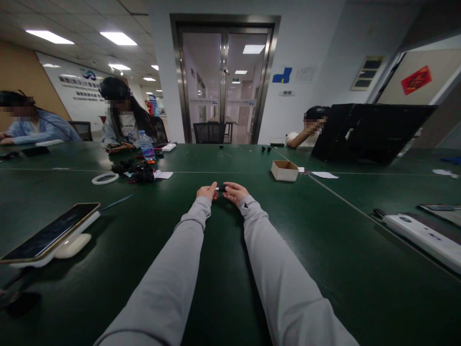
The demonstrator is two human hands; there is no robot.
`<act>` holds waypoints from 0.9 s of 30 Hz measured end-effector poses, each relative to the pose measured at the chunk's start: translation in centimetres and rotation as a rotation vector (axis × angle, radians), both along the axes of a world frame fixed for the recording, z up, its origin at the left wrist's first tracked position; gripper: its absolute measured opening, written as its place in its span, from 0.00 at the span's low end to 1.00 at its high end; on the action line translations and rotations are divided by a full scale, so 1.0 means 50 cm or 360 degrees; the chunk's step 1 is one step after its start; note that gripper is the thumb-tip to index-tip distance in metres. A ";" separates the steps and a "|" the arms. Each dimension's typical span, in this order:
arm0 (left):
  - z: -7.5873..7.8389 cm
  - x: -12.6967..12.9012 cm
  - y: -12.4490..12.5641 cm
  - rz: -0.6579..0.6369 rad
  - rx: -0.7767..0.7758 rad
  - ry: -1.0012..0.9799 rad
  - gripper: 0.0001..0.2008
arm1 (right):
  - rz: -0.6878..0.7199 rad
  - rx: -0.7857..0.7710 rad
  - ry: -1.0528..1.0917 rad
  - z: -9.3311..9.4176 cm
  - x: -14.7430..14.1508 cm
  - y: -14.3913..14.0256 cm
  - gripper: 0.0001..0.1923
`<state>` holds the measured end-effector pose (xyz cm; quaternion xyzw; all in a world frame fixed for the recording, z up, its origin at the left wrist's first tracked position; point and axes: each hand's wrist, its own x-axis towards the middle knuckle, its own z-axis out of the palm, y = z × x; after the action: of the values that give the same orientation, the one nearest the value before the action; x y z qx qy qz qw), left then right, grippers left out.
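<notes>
Both my arms reach out over the green table in grey sleeves. Between the fingertips is a small black and silver object [222,188], held crosswise just above the tabletop and too small to identify. My left hand [206,191] pinches its silver end between thumb and fingers. The black end sits in the fingers of my right hand [236,192], which are closed around it. The fingers partly cover the object, so its full length is hidden.
An open cardboard box [284,171] stands beyond my right hand. Leftward are a white tape ring [105,179], a water bottle [147,145], tangled black parts [135,170] and a phone [54,230]. A white power strip [425,235] lies right. Several people sit around the table.
</notes>
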<state>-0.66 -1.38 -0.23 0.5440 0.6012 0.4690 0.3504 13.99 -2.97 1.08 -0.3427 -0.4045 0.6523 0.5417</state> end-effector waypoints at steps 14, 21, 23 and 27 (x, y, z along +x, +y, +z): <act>-0.003 0.001 0.003 0.0021 0.0003 -0.0053 0.23 | 0.0016 -0.0001 0.0032 -0.002 0.000 -0.001 0.13; 0.003 0.008 -0.007 -0.0052 0.0051 -0.0210 0.19 | -0.0042 -0.0047 -0.0009 0.005 -0.002 -0.004 0.07; 0.003 0.009 -0.008 -0.0102 0.0066 -0.0253 0.17 | -0.0072 -0.0071 -0.0012 0.008 -0.003 -0.004 0.07; 0.004 0.012 -0.013 -0.0141 0.0086 -0.0355 0.13 | -0.0117 -0.0100 0.0008 0.011 -0.002 -0.004 0.06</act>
<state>-0.07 -2.04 -0.04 0.5237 0.5210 0.5268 0.4205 13.87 -3.18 1.61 -0.3726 -0.3696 0.6452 0.5552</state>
